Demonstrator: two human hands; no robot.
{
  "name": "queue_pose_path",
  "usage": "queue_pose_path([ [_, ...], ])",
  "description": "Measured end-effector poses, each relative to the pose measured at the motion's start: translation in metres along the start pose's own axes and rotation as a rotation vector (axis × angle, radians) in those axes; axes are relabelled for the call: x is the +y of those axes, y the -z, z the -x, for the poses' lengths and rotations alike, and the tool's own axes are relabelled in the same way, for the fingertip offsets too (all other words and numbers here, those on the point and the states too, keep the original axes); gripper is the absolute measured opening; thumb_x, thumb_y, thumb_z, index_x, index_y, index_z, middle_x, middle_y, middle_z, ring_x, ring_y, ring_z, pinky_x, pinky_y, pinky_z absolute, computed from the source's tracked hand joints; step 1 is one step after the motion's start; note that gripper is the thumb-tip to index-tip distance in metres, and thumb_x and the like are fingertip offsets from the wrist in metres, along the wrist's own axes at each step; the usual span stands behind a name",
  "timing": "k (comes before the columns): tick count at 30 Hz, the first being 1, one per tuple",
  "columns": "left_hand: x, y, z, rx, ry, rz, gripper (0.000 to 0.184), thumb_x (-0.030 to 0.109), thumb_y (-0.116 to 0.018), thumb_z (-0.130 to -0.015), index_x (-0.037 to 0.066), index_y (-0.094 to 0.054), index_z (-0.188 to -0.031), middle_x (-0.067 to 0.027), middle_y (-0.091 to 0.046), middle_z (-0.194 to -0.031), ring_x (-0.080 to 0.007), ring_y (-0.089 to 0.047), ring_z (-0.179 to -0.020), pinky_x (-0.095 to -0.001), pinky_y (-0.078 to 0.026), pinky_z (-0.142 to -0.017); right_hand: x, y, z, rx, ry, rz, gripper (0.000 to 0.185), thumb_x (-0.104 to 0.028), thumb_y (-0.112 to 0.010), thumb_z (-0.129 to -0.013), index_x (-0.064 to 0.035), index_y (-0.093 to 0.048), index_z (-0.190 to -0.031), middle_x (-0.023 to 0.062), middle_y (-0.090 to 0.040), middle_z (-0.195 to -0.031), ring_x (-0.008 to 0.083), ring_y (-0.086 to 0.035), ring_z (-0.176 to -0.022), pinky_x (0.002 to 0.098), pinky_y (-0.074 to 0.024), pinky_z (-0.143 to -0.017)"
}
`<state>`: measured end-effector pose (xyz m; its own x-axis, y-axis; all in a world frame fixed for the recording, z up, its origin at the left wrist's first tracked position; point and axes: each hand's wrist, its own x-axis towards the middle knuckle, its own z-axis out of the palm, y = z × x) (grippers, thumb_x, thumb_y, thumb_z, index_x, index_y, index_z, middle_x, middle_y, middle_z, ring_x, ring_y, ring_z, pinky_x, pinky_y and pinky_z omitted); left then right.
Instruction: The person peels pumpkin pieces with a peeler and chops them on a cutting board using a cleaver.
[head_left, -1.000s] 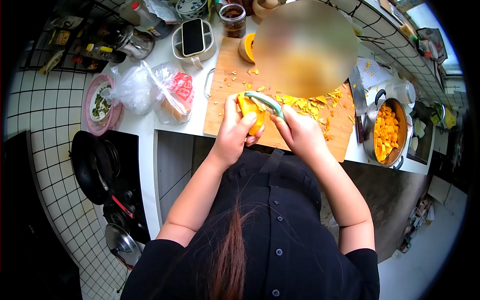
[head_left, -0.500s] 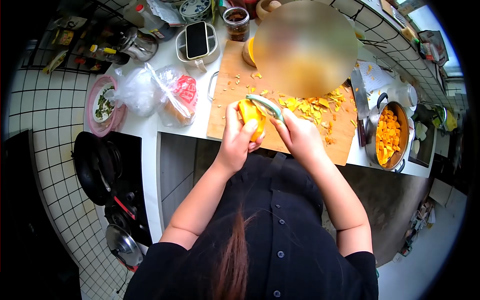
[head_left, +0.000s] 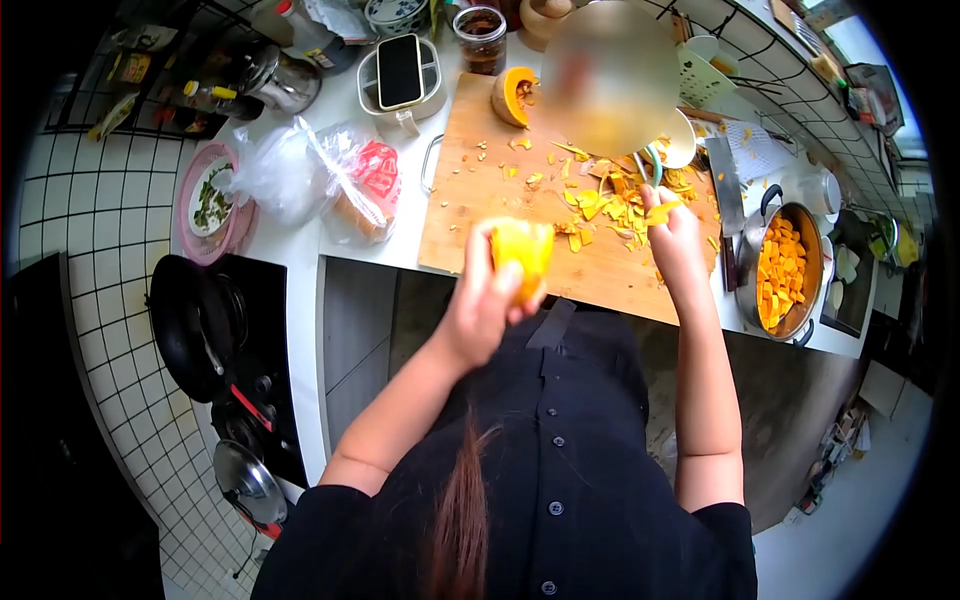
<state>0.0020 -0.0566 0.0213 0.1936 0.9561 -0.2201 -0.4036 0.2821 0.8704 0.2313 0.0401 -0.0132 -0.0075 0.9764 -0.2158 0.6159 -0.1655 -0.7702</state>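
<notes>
The left hand wraps the pumpkin. The right hand grips the peeler, apart, forward and right of it.

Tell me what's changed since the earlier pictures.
The right hand has carried the peeler off the pumpkin piece, rightward and away from the body, toward the peelings. The left hand still grips the piece; neither hand let go. The cleaver and pot stayed put.

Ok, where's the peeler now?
In the head view, right of centre: the peeler is in the right hand, near the peelings on the cutting board.
</notes>
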Motion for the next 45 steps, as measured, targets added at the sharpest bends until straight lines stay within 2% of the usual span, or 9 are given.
queue_pose_path([
  [3,-0.004,0.022,-0.016,0.004,0.034,0.049,0.033,0.025,-0.04,-0.092,0.008,-0.031,-0.119,-0.0075,-0.045,-0.083,-0.0099,-0.043,-0.06,-0.0199,-0.035,-0.049,0.003,-0.008,0.013,-0.106,0.067,0.017,0.032,-0.029,-0.05,-0.095,0.0014,-0.053,-0.084,0.0145,-0.051,-0.064,0.0209,-0.047,-0.06,0.0353,-0.0415,-0.06],
  [7,-0.002,0.028,-0.027,-0.007,0.061,0.006,0.037,0.023,-0.041,-0.091,0.006,-0.031,-0.121,-0.0133,-0.052,-0.084,-0.0124,-0.048,-0.057,-0.0219,-0.041,-0.05,-0.023,-0.011,0.026,-0.076,0.074,0.295,0.024,-0.026,-0.054,-0.092,-0.003,-0.053,-0.09,0.018,-0.056,-0.07,0.0324,-0.057,-0.065,0.0395,-0.0444,-0.061],
  [13,-0.002,0.035,-0.035,-0.044,0.112,0.055,0.037,0.016,-0.041,-0.088,0.005,-0.032,-0.122,-0.02,-0.058,-0.09,-0.0139,-0.052,-0.057,-0.0249,-0.046,-0.055,0.015,-0.02,-0.003,0.364,0.436,0.777,0.02,-0.015,-0.06,-0.084,-0.0097,-0.057,-0.103,0.0101,-0.054,-0.078,0.028,-0.058,-0.071,0.0397,-0.0475,-0.063],
  [17,-0.005,0.039,-0.039,-0.078,0.09,0.055,0.04,0.012,-0.047,-0.084,0.008,-0.033,-0.122,-0.0217,-0.058,-0.095,-0.015,-0.053,-0.064,-0.0273,-0.046,-0.059,0.002,-0.01,0.005,0.324,0.371,0.409,0.021,-0.013,-0.058,-0.087,-0.0057,-0.057,-0.107,0.0133,-0.057,-0.083,0.0305,-0.059,-0.075,0.0398,-0.0473,-0.065],
  [23,-0.001,0.031,-0.047,-0.098,0.082,0.154,0.043,0.0,-0.059,-0.079,0.001,-0.044,-0.119,-0.0151,-0.063,-0.095,-0.0139,-0.056,-0.077,-0.0256,-0.047,-0.072,-0.058,-0.016,0.05,-0.133,0.172,-0.176,0.018,-0.019,-0.054,-0.093,-0.0008,-0.053,-0.092,0.0137,-0.052,-0.067,0.0235,-0.052,-0.057,0.0324,-0.0417,-0.055],
  [35,-0.007,0.028,-0.051,0.02,0.057,-0.04,0.031,0.001,-0.065,-0.08,0.002,-0.053,-0.109,-0.0061,-0.062,-0.093,-0.0115,-0.059,-0.087,-0.0239,-0.047,-0.073,-0.075,-0.029,0.066,-0.258,0.236,-0.184,0.019,-0.022,-0.054,-0.092,-0.0037,-0.054,-0.088,0.0167,-0.055,-0.062,0.0347,-0.057,-0.058,0.0386,-0.0432,-0.052],
  [38,-0.006,0.013,-0.046,0.139,-0.15,-0.285,0.026,0.013,-0.06,-0.087,0.004,-0.051,-0.109,-0.0034,-0.059,-0.091,-0.0088,-0.055,-0.081,-0.0223,-0.045,-0.072,-0.078,-0.029,0.066,-0.245,0.244,-0.137,0.02,-0.022,-0.055,-0.092,-0.0037,-0.053,-0.086,0.0178,-0.055,-0.062,0.0367,-0.057,-0.058,0.0406,-0.0432,-0.052],
  [42,0.0,0.013,-0.044,0.061,-0.004,0.023,0.035,0.037,-0.034,-0.096,0.006,-0.048,-0.106,-0.0017,-0.054,-0.084,-0.0072,-0.046,-0.069,-0.0205,-0.037,-0.066,-0.08,-0.029,0.067,-0.246,0.231,-0.129,0.021,-0.022,-0.055,-0.092,-0.0033,-0.051,-0.084,0.019,-0.054,-0.061,0.0377,-0.057,-0.057,0.0416,-0.0428,-0.051],
  [45,-0.004,0.014,-0.043,0.115,-0.036,-0.08,0.032,0.034,-0.036,-0.095,0.005,-0.047,-0.104,-0.0028,-0.054,-0.083,-0.0078,-0.046,-0.069,-0.0214,-0.038,-0.064,-0.079,-0.031,0.068,-0.254,0.226,-0.133,0.021,-0.022,-0.056,-0.091,-0.0032,-0.05,-0.083,0.0194,-0.053,-0.06,0.0379,-0.056,-0.057,0.0416,-0.0423,-0.051],
])
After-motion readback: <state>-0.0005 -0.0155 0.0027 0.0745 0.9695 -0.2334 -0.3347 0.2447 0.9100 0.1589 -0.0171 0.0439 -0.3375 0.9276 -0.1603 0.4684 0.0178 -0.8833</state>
